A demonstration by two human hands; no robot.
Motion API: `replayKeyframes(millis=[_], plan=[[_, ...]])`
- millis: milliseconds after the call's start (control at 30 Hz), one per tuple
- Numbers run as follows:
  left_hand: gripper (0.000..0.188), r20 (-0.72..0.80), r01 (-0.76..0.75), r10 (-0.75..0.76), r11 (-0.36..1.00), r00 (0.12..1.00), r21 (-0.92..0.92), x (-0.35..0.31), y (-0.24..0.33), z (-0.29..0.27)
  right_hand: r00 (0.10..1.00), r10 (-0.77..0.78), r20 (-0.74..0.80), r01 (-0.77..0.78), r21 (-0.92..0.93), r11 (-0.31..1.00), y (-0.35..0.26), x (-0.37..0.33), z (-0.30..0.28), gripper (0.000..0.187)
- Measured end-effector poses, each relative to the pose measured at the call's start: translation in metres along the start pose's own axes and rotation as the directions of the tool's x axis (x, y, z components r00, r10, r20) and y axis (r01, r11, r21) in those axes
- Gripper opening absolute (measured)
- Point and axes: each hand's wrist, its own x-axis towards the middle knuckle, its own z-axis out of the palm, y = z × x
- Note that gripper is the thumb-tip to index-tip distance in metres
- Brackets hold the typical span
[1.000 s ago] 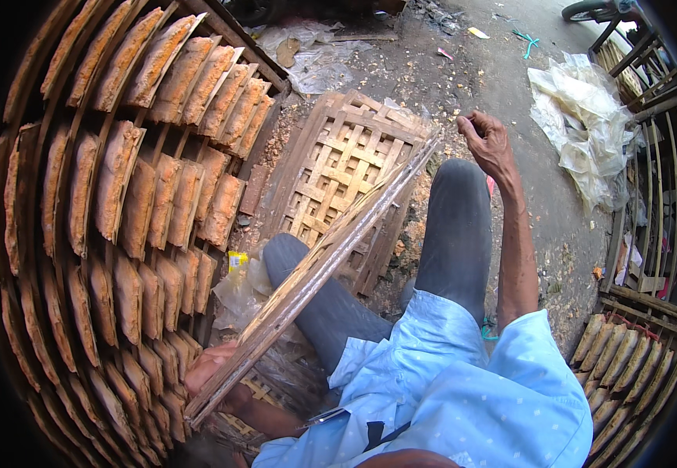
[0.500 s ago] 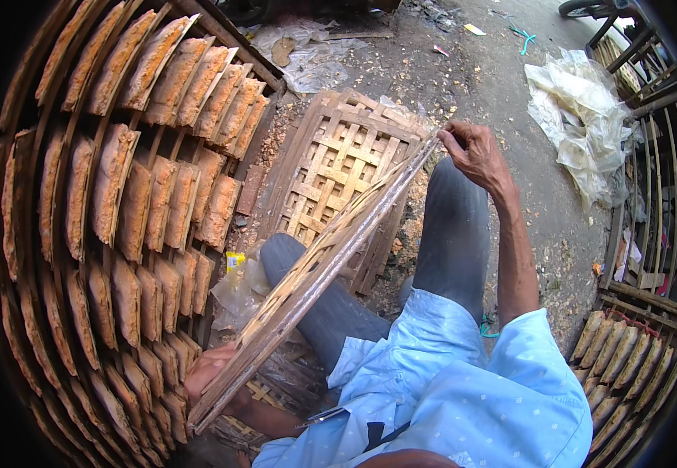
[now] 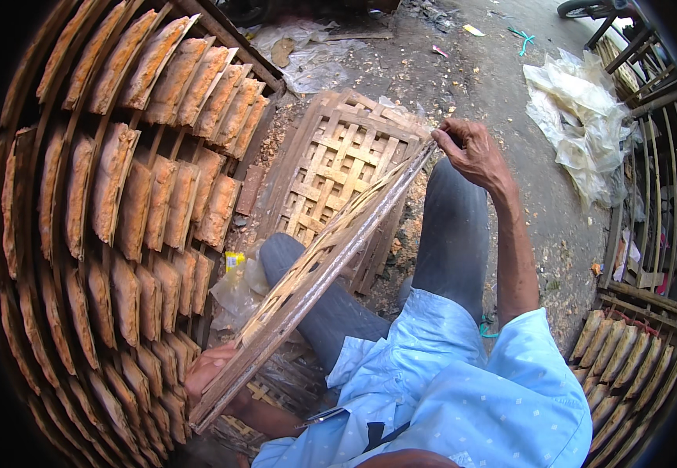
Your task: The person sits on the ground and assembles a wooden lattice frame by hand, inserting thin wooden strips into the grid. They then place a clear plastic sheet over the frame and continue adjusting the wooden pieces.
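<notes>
A woven bamboo rack with a wooden frame (image 3: 307, 300) stands on edge across my lap, running from lower left to upper right. My left hand (image 3: 207, 373) is closed on its lower end, with part of the fingers hidden behind the frame. At the raised far corner, my right hand (image 3: 473, 154) pinches the frame between thumb and fingers. Beyond my knees lies a stack of similar lattice racks (image 3: 337, 173), the top one showing its wide bamboo weave.
Tall shelving (image 3: 132, 187) filled with orange-crusted slabs rises close on my left. More slabs (image 3: 627, 351) sit in a rack at lower right. Crumpled clear plastic sheets (image 3: 576, 117) lie on the littered ground, and a yellow packet (image 3: 235, 260) rests by my left knee.
The held rack and my right hand have shifted very slightly to the left and up at the far corner. My left hand keeps its hold, almost unmoved.
</notes>
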Motion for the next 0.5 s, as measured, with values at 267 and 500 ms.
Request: replayKeyframes(millis=[267,500], plan=[[0.035,-0.021,0.059,-0.061,0.994,0.998,-0.089,-0.013,-0.009,-0.013,0.999,-0.005,-0.052,0.005,0.009,1.000,0.015,-0.002,0.004,0.028],[0.033,0.044,0.009,-0.006,0.997,0.999,-0.072,-0.007,-0.011,-0.012,0.991,0.134,-0.017,-0.131,0.137,0.982,0.053,0.005,0.001,0.032]])
